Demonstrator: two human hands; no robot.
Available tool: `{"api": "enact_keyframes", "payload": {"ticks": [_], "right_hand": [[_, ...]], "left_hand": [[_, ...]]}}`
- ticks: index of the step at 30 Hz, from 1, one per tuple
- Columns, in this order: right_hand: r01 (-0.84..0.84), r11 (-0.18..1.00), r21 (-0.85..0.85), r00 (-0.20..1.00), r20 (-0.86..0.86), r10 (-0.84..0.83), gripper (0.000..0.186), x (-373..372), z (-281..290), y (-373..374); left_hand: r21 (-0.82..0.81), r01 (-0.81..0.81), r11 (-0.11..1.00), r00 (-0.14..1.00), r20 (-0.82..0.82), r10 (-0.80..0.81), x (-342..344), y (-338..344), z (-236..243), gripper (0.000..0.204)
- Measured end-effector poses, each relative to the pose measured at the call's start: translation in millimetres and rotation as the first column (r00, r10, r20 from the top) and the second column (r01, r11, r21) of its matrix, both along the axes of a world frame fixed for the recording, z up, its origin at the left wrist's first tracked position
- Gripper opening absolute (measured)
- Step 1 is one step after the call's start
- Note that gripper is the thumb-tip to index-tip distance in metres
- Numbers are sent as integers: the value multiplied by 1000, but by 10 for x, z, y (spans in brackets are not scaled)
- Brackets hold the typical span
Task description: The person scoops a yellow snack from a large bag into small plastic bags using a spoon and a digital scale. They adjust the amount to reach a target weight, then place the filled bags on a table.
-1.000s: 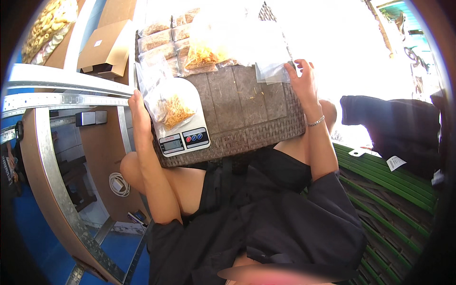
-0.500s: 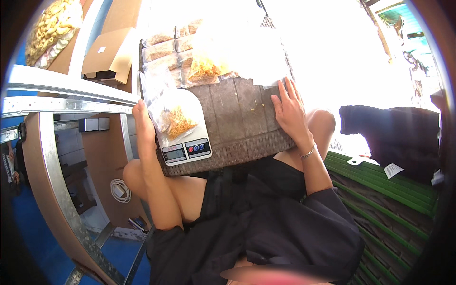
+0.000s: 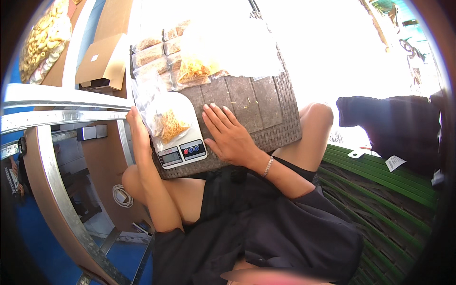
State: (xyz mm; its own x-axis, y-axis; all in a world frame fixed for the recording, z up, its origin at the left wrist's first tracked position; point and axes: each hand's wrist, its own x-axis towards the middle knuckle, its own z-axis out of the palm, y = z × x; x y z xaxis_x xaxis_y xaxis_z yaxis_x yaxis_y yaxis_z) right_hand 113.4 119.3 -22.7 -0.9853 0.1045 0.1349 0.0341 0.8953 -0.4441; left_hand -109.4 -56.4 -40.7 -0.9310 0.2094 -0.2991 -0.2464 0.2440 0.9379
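Note:
My left hand (image 3: 138, 127) is at the table's left edge beside a white digital scale (image 3: 183, 154), fingers bent and partly hidden; I cannot make out what they grip. On the scale rests a clear bag of orange, stringy food (image 3: 171, 126), with another clear plastic bag (image 3: 146, 95) overlapping its left side. My right hand (image 3: 229, 135) is open, fingers stretched out flat, over the woven table (image 3: 287, 114) just right of the scale. Several packed bags (image 3: 148, 57) lie at the back, near a larger bag of orange food (image 3: 194, 70) and clear sheets or empty bags (image 3: 266, 71), washed out by glare.
At the left are a metal-framed shelf (image 3: 42, 118), a cardboard box (image 3: 99, 61), a bag of yellow pieces (image 3: 45, 38) and a coiled cable (image 3: 122, 195). At the right, dark cloth (image 3: 389, 123) lies by green slats (image 3: 380, 180). My knees flank the table.
My right hand has left the clear bags at the back right and moved down and leftward to beside the scale. My left hand stays at the left edge.

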Motion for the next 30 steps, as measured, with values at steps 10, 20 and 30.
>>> {"api": "enact_keyframes", "payload": {"ticks": [10,20,30], "right_hand": [[480,466,743,585,124,-802,53,760,931,1493],[662,397,-635,675,276,-685,43,753,302,1373],[700,599,389,383,504,-774,58,558,588,1370]], "left_hand": [[-10,19,1000,1000,-23,-20,25,18,35,60],[28,20,999,999,-26,-19,-30,-32,-47,60],[-22,34,999,999,-35,-35,-9,-40,-26,64]]}}
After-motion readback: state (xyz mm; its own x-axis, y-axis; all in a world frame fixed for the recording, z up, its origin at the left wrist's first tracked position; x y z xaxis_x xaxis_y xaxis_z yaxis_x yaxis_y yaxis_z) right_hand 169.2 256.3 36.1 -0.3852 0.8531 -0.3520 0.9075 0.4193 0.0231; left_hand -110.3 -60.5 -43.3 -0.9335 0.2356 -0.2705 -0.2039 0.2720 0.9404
